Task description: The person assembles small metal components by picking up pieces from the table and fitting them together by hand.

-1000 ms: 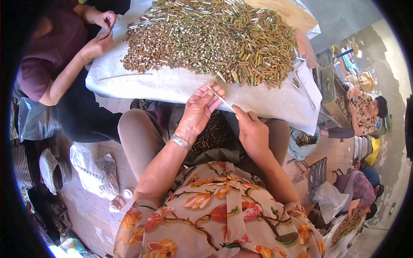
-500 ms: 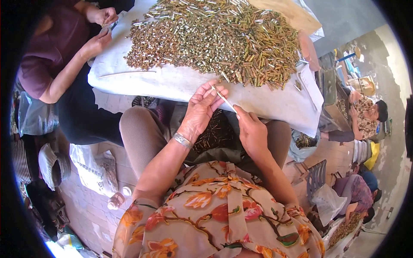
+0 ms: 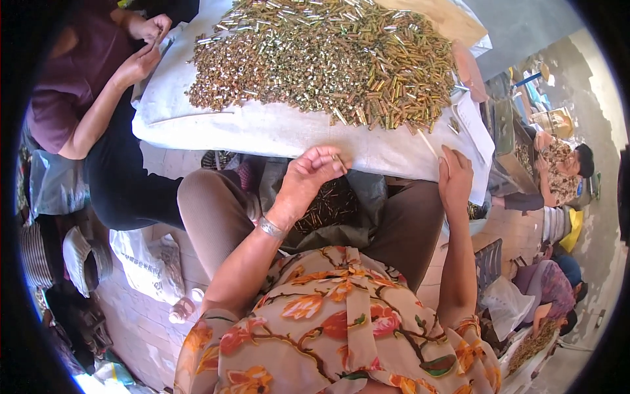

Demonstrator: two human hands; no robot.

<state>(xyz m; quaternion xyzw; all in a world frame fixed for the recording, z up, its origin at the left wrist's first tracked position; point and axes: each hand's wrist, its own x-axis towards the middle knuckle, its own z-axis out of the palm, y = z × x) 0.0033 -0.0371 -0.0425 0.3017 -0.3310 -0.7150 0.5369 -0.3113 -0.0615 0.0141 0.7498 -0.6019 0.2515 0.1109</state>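
The left hand [image 3: 307,177] is pinching a small metal piece [image 3: 337,159] between thumb and fingertips — a light grip that is probably suiting something so tiny, whose exact shape is too blurred to tell. Toward 3 o'clock, the right hand [image 3: 455,178] is gripping a thin pale stick [image 3: 426,142] by its lower end, leaving the tip pointing to 11 o'clock, presumably so that the working end is staying free; whether it is touching the white cloth [image 3: 275,131] cannot be told. At 12 o'clock, the metal parts are lying in one broad heap, with short rings [image 3: 236,73] spreading toward 11 and longer tubes [image 3: 413,85] toward 1, apparently so that both kinds are sitting within reach. At the left hand's 5 o'clock, a dark bag [image 3: 369,195] is resting between the knees, holding more slim pieces — likely set there to keep them close to the lap. At 10 o'clock, a co-worker's hands [image 3: 146,49] are meeting beside the cloth's edge.
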